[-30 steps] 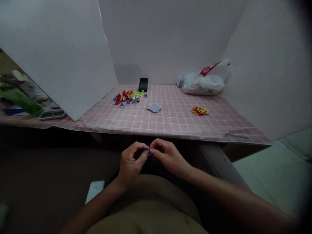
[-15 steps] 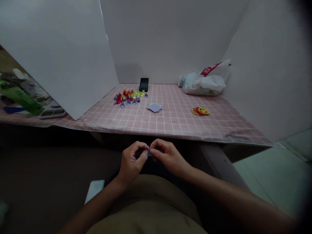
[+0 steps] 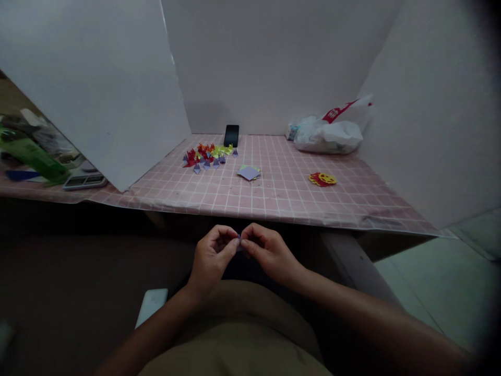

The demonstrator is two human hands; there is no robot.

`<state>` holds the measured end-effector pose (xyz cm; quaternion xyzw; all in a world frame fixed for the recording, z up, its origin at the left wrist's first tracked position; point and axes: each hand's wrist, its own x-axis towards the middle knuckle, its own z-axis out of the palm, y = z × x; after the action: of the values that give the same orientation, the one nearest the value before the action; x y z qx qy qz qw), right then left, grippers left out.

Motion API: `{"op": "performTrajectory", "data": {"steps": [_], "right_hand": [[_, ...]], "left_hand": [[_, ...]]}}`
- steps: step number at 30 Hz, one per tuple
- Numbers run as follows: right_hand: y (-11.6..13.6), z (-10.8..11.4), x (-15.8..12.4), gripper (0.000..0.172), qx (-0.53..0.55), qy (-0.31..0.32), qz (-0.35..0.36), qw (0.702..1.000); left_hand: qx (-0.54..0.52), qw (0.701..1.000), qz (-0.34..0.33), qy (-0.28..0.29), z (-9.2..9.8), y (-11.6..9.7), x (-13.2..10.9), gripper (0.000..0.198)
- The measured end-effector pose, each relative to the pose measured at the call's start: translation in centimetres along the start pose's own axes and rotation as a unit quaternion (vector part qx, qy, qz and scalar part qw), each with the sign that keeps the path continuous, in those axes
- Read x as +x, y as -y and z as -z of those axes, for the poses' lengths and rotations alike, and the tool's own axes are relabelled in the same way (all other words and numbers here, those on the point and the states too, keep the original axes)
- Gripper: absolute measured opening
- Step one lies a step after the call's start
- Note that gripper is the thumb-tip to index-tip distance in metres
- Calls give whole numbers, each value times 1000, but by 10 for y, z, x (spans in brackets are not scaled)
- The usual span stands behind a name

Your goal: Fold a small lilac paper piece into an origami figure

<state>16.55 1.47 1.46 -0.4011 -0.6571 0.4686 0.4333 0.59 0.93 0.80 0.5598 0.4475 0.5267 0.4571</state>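
Below the table's front edge, over my lap, my left hand [image 3: 213, 253] and my right hand [image 3: 270, 253] meet fingertip to fingertip. Both pinch a small piece of purple folded paper [image 3: 239, 247], mostly hidden by the fingers. On the table ahead lies a stack of square paper sheets [image 3: 249, 173], a purple one on top with yellow-green edges showing. Further left sits a cluster of small folded paper pieces [image 3: 203, 155] in red, orange, yellow and purple.
A black phone [image 3: 231, 136] rests at the back. Red and yellow cut-out shapes [image 3: 323, 179] lie right, before a white plastic bag [image 3: 329, 137]. White panels [image 3: 274, 62] surround the pink checked table [image 3: 282, 201]. A scale [image 3: 85, 180] stands left; a white device [image 3: 152, 307] lies beside me.
My left thumb and fingers have shifted slightly on the purple paper, and less of it shows between the fingertips. My right hand has barely moved.
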Motion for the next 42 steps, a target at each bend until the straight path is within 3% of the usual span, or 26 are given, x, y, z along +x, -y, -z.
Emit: {"op": "performTrajectory", "data": {"steps": [7, 11, 21, 32, 37, 42], "right_hand": [[-1, 1, -1, 10, -23, -14, 39, 999], [-2, 2, 0, 11, -29, -11, 41, 999], [-1, 3, 1, 12, -70, -13, 80, 994], [-7, 1, 2, 11, -36, -15, 45, 998], [-6, 1, 2, 11, -89, -37, 84, 992], [-6, -2, 2, 11, -115, -47, 93, 988]], "left_hand": [[-82, 992, 86, 42, 1, -1, 1, 13], [-82, 991, 95, 39, 2, -1, 1, 11], [-8, 998, 64, 27, 2, -5, 2, 14], [121, 992, -26, -13, -1, 1, 1, 10], [173, 981, -90, -4, 1, 3, -1, 11], [188, 978, -90, 9, 2, 3, -1, 10]]}}
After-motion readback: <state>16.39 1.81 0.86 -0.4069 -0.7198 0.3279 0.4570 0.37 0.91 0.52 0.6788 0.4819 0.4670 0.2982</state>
